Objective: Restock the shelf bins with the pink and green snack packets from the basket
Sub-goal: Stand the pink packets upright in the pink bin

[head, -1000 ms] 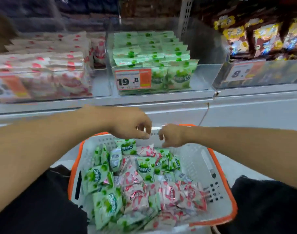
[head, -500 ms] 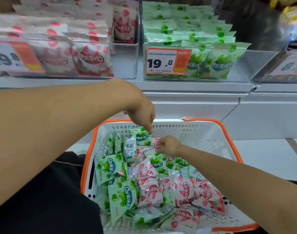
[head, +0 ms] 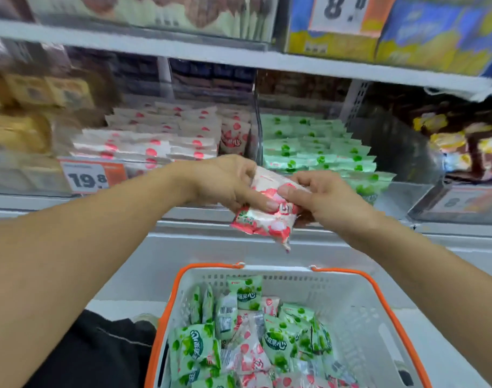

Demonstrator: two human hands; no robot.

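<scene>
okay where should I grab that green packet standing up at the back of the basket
Probably pinch the top edge of the green packet from above: it stands upright against the basket back wall, top seam free, lower half wedged among other packets.

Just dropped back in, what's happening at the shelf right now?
A person is restocking snacks. Both hands, the left hand and the right hand, hold one pink packet above the basket, in front of the shelf. The pink bin sits to the left, the green bin to the right. The basket holds many more pink and green packets.
</scene>
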